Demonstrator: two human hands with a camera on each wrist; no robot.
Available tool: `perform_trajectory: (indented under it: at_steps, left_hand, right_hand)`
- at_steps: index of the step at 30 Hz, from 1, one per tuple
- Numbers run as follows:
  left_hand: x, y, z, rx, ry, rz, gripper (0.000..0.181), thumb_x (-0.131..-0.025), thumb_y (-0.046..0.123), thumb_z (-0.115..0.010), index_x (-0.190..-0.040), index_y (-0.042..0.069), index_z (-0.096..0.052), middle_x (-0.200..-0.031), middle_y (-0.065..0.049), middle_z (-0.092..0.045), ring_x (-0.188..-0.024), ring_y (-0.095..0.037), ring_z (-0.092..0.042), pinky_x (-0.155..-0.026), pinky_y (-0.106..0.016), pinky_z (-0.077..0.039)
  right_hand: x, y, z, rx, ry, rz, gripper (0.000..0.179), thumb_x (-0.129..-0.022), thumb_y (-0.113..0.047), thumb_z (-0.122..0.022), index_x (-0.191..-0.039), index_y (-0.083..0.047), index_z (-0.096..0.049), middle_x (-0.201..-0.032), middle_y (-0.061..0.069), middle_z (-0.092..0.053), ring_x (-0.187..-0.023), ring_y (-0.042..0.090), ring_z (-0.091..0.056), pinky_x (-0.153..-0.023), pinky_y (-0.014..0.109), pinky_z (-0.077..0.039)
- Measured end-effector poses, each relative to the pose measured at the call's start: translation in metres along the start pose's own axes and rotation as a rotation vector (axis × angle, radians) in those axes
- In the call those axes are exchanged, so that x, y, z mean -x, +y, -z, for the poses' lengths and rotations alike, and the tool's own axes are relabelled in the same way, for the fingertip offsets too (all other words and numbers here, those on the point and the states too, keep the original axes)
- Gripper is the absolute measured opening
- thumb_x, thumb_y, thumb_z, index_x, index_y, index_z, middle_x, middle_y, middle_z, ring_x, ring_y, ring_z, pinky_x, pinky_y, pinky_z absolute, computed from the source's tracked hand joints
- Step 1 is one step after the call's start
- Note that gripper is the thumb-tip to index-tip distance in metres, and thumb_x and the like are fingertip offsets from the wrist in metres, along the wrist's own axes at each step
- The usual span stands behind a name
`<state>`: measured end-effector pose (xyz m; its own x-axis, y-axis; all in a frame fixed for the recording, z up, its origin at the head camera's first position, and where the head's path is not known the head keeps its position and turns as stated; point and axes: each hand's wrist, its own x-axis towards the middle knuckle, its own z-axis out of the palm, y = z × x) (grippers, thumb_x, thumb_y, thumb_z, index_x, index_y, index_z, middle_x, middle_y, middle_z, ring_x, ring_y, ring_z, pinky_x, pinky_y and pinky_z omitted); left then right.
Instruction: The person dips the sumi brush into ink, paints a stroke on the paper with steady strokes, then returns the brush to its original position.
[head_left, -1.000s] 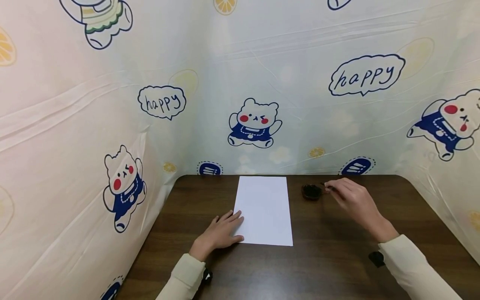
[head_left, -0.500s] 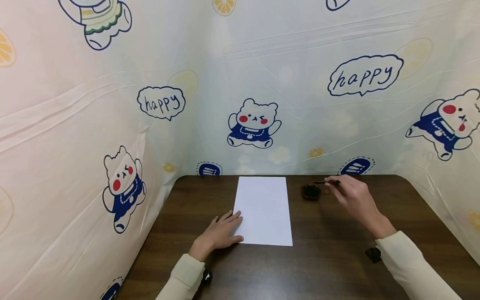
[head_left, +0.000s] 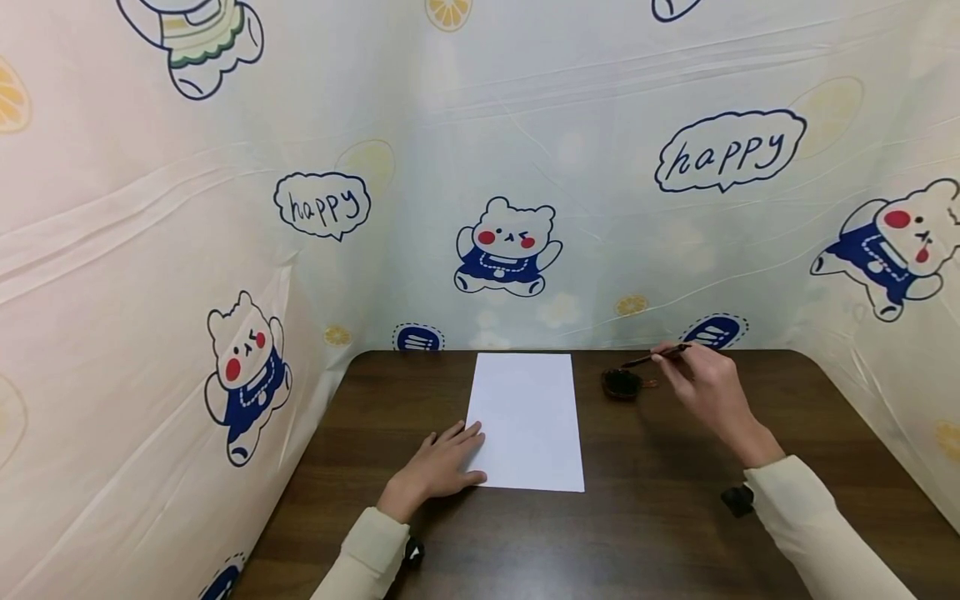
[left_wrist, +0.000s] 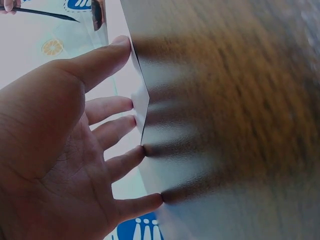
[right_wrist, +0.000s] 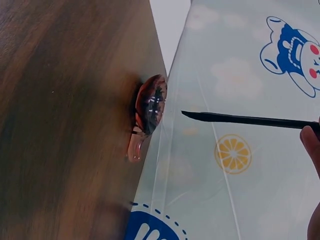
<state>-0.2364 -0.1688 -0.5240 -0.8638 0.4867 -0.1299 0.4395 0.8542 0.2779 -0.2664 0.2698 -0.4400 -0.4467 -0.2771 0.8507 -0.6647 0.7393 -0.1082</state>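
A sheet of white paper (head_left: 527, 421) lies on the table. My left hand (head_left: 441, 463) rests with spread fingers on its lower left edge; in the left wrist view, the thumb and some fingertips (left_wrist: 127, 104) meet the paper while the little finger touches wood. Between thumb and fingers, my right hand (head_left: 711, 390) pinches a slim dark brush (head_left: 637, 361). Its pointed black tip hangs above a small brown dish (head_left: 621, 385) with dark contents and a short handle. In the right wrist view the brush (right_wrist: 240, 119) is apart from the dish (right_wrist: 151, 104).
The dark wooden table (head_left: 525, 542) runs back to a printed curtain (head_left: 600, 183), which also hangs along both sides. The dish stands to the right of the paper, near the table's far edge. Dark wrist devices show beneath both pale sleeves (head_left: 798, 500).
The brush has come up from beside the dish and now slants over it, tip toward the dish. My right hand has shifted slightly up and left. The left hand stays in place.
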Motion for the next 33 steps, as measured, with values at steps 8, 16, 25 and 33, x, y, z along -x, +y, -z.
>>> perform_trajectory:
  at_steps: [8, 16, 25, 33]
  left_hand:
    - [0.001, 0.001, 0.002, 0.010, -0.003, 0.001, 0.072, -0.091, 0.048, -0.065, -0.151, 0.018, -0.040, -0.162, -0.001, -0.030, -0.151, -0.032, -0.022, -0.112, -0.071, -0.021]
    - [0.000, 0.001, 0.001, 0.013, -0.002, 0.009, 0.072, -0.091, 0.050, -0.064, -0.151, 0.018, -0.040, -0.162, 0.000, -0.030, -0.151, -0.031, -0.022, -0.113, -0.070, -0.021]
    - [0.000, 0.003, 0.002, 0.004, 0.000, 0.005, 0.071, -0.091, 0.049, -0.064, -0.151, 0.017, -0.040, -0.162, -0.001, -0.030, -0.151, -0.032, -0.022, -0.112, -0.070, -0.021]
    - [0.001, 0.004, 0.002, 0.001, -0.004, 0.009, 0.071, -0.091, 0.050, -0.063, -0.151, 0.018, -0.040, -0.162, -0.001, -0.030, -0.151, -0.032, -0.022, -0.112, -0.070, -0.022]
  right_hand:
    - [-0.004, 0.004, -0.005, -0.011, 0.043, -0.046, 0.021, -0.079, -0.004, -0.080, -0.099, -0.003, -0.073, -0.084, 0.009, -0.073, -0.063, 0.016, -0.066, -0.058, 0.018, -0.051]
    - [-0.004, 0.006, -0.009, -0.047, 0.084, -0.079, 0.025, -0.075, -0.002, -0.082, -0.099, -0.005, -0.073, -0.085, 0.007, -0.074, -0.060, 0.015, -0.065, -0.058, 0.012, -0.047]
    - [0.001, 0.012, -0.014, -0.032, 0.043, -0.162, 0.022, -0.078, -0.003, -0.080, -0.098, -0.006, -0.073, -0.088, 0.007, -0.074, -0.067, 0.016, -0.068, -0.062, 0.008, -0.047]
    - [0.003, 0.012, -0.016, -0.054, 0.024, -0.213, 0.018, -0.081, -0.005, -0.078, -0.098, -0.005, -0.072, -0.088, 0.009, -0.075, -0.071, 0.019, -0.070, -0.065, 0.003, -0.044]
